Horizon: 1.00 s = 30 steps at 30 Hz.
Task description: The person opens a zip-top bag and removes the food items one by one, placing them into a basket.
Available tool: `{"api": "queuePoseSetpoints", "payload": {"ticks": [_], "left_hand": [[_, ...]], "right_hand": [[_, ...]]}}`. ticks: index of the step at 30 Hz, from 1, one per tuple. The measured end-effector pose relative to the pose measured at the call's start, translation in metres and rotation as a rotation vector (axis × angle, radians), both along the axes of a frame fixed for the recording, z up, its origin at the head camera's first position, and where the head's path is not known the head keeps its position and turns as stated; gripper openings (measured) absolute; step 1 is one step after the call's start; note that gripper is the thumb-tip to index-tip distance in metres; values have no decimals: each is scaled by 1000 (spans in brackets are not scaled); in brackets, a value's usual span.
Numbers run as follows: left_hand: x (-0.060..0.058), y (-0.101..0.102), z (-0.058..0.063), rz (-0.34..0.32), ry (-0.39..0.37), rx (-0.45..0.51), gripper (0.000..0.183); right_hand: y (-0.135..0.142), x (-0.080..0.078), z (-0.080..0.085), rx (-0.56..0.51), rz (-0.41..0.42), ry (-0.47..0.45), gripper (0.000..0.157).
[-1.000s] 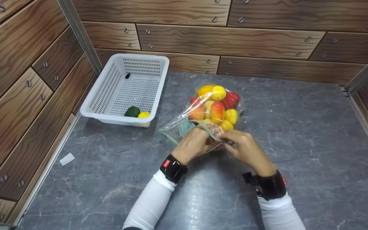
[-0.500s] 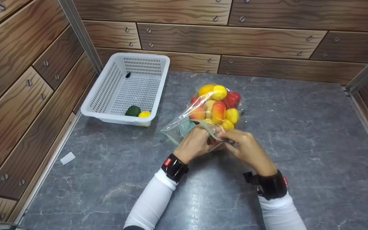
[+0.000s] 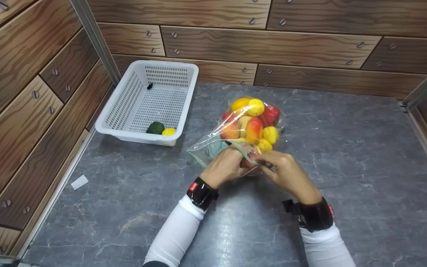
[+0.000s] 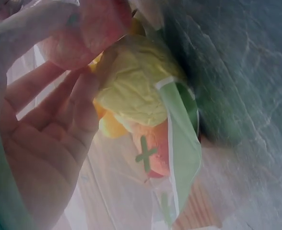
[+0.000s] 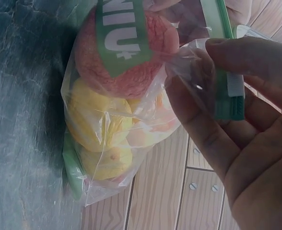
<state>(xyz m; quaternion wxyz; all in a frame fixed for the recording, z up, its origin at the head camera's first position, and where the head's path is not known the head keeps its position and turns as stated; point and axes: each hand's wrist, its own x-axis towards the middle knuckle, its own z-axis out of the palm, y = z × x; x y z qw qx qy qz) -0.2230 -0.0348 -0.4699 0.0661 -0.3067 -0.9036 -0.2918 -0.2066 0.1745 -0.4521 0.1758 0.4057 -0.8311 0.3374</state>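
A clear zip bag (image 3: 203, 151) with a green zip strip lies on the grey table in the head view, full of red, orange and yellow fruit. Through its mouth reaches my left hand (image 3: 225, 165), thumb and fingers round a red round fruit (image 4: 100, 28) in the left wrist view. My right hand (image 3: 287, 173) pinches the bag's edge at the end of the zip strip (image 5: 229, 103) between thumb and fingers. Beneath the green printed label, the red fruit shows beside a yellow fruit (image 5: 99, 115). The bag partly covers the left fingers in the head view.
A white perforated basket (image 3: 135, 135) stands at the back left. In it lie a dark green fruit (image 3: 155, 128), a yellow fruit (image 3: 168, 131) and a small black thing (image 3: 149, 86). A white paper scrap (image 3: 79, 182) lies at the left. Wood-patterned walls close the back and sides.
More of the red fruit shows in the bag's mouth between the hands. Both hands stay nearly in place, and the head view has shifted slightly.
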Motion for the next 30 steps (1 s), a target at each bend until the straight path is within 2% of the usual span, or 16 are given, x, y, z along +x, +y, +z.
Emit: {"api": "queuePoseSetpoints", "payload": {"ticks": [7,13,18,25,30], "left_hand": [[1,-5,6,-11,-65,-27,41],[2,-11,10,-6,-52,-33,56],[5,-18,16,-13,-65,-7,58],[10,-34,28,25,-139,-12,54],[14,-46,43,46,-170,-34,47]], "right_hand": [[0,-1,-1,-7,8,11,35],[0,0,0,-9,4,0,35],[1,0,1,-5,-7,17,34],[1,0,2,1,-16,16,30],[2,1,3,0,-20,21,31]]}}
